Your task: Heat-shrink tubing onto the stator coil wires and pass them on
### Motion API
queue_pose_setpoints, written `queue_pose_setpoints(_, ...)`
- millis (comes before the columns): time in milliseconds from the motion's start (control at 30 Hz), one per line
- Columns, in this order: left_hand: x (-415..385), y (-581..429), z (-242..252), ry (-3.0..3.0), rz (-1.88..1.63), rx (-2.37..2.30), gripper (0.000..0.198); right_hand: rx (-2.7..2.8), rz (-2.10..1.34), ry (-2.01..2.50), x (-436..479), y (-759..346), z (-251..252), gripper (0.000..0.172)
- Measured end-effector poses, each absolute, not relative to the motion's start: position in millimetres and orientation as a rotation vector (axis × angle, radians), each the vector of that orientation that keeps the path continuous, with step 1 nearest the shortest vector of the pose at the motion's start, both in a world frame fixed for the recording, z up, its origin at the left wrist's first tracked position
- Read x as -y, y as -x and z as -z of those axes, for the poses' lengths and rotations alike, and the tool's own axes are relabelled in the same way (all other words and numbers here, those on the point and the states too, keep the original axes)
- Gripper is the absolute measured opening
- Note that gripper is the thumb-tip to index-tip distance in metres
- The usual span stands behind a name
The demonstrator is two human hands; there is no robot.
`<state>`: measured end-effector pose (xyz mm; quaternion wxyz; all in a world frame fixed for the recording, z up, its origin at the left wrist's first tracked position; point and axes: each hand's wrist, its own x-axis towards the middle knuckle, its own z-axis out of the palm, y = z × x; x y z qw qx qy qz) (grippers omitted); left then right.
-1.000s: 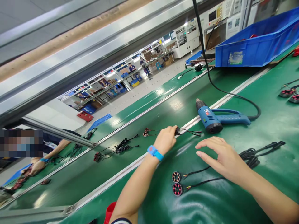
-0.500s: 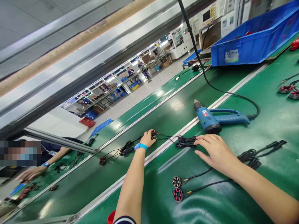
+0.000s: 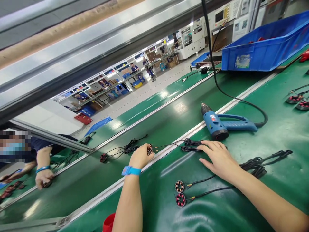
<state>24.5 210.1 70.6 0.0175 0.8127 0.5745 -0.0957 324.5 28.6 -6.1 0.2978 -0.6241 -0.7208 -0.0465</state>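
My left hand [image 3: 141, 155], with a blue band at the wrist, is closed around a small motor stator with copper windings [image 3: 150, 149] at the belt's near rail. Thin leads run right from it to a folded black cable bundle [image 3: 190, 145]. My right hand [image 3: 217, 158] lies palm down, fingers stretched and thumb apart, its fingertips touching the bundle's right end. Nearer me, a stator with copper windings [image 3: 179, 186] and one with red windings [image 3: 180, 199] lie on the green mat. Their cables pass under my right hand to another black bundle [image 3: 256, 164].
A blue heat gun [image 3: 216, 124] rests by the rail, its cord rising. A blue bin [image 3: 253, 53] stands back right, with more stators [image 3: 294, 99] near the right edge. Another stator [image 3: 103, 157] with cable lies on the belt. At left, a co-worker's hand [image 3: 44, 177] holds a dark part.
My left hand has drawn the stator left and toward me. My right hand has hardly moved at the cable bundle. The co-worker's hand now reaches over the belt onto a dark part.
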Motion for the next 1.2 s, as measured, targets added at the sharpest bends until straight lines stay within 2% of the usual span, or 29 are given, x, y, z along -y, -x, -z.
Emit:
queue_pose_setpoints(100, -167.9, -2.4, -65.5, -2.466, 0.284, -1.798, 0.026, 1.968, 0.102, 1.718, -32.6, -322.6, 11.5, 0.047)
queue_pose_setpoints(200, -142.5, 11.8, -55.4, -2.397, 0.281, -1.766, 0.021, 2.088, 0.094, 1.726, -39.9, -322.1, 14.3, 0.05)
queue_pose_setpoints(500, -140.1, 26.3, -46.4, -2.311, 0.193, -1.654, 0.028, 2.226, -0.02, 1.743, -86.9, -328.1, 3.0, 0.034)
queue_pose_setpoints(667, -137.2, 23.1, -47.5, -2.351, 0.156, -1.576, 0.029, 2.277, -0.083, 1.684, -52.8, -345.0, -3.2, 0.029)
queue_pose_setpoints(867, -135.7, -17.3, -48.3, -2.477, 0.13, -1.348, 0.041, 2.181, -0.282, 1.62, 3.0, -407.2, -12.1, 0.02)
queue_pose_setpoints(967, -135.5, -48.2, -47.5, -2.542, 0.138, -1.243, 0.043, 2.084, -0.174, 1.669, 19.8, -449.0, -21.6, 0.003)
queue_pose_setpoints(1100, -130.8, -78.5, -47.2, -2.598, 0.16, -1.136, 0.043, 2.01, 0.098, 1.764, 33.4, -486.1, -30.6, 0.016)
queue_pose_setpoints(1200, -126.8, -84.1, -47.1, -2.61, 0.176, -1.121, 0.043, 2.032, 0.161, 1.83, 38.0, -487.3, -28.8, 0.019)
